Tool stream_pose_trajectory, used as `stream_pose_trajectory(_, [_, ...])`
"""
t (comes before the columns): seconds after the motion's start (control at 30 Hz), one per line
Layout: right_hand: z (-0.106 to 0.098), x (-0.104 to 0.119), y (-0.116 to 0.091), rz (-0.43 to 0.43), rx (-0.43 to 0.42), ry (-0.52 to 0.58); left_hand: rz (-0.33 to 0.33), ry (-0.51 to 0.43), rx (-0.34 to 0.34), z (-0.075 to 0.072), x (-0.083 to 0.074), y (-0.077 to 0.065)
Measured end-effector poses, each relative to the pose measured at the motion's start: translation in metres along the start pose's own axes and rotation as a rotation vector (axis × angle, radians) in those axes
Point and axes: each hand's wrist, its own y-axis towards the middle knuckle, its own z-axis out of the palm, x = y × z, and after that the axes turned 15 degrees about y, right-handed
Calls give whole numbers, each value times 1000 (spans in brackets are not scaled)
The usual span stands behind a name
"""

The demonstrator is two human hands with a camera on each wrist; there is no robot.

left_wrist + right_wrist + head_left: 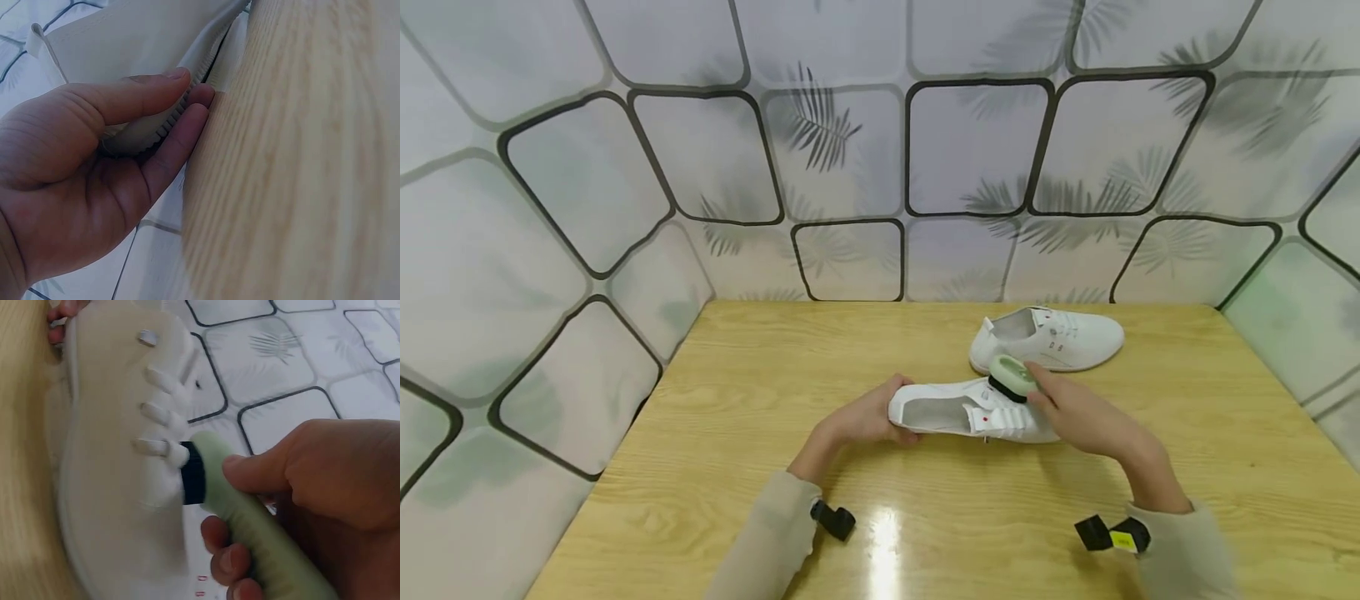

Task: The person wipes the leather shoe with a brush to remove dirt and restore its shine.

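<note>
A white lace-up shoe [940, 414] lies across the middle of the table, heel to the left, toe to the right. My left hand [874, 414] grips its heel; in the left wrist view the thumb lies on the upper and fingers curl under the ridged sole [169, 125]. With my right hand [1086, 414] I hold a pale green brush [1013, 373] by its handle. Its dark bristles [193, 474] meet the side of the laces [153, 448] in the right wrist view. The shoe's toe is partly hidden behind my right hand in the head view.
A second white shoe [1086, 337] stands just behind, at the back of the wooden table [760, 350], toe to the right. Patterned white panels [842, 167] rise behind the table and along both sides. Each sleeve carries a black wrist camera [833, 520].
</note>
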Motion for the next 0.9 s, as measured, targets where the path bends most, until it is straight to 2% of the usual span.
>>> stream_pose_trajectory(0.13, [-9,-4,-12,40,-1,-29,1,-16,12,2,-2,0])
stream_pose_trajectory(0.23, [-10,-6,-12,74,-20,-61,-4,-36,20,2,-2,0])
stream_pose_trajectory(0.4, [3,-2,4,28,-28,-25,-16,-61,18,0,-1,-1])
stream_pose_trajectory(0.53, [1,0,2,8,-6,-1,-14,-46,13,0,0,-3])
stream_pose_trajectory(0.73, [-21,-7,-14,90,19,-15,-7,-35,15,-1,-2,0])
stream_pose_trajectory(0.9, [-13,-7,-4,116,-18,-39,-12,-27,6,-1,-3,-2])
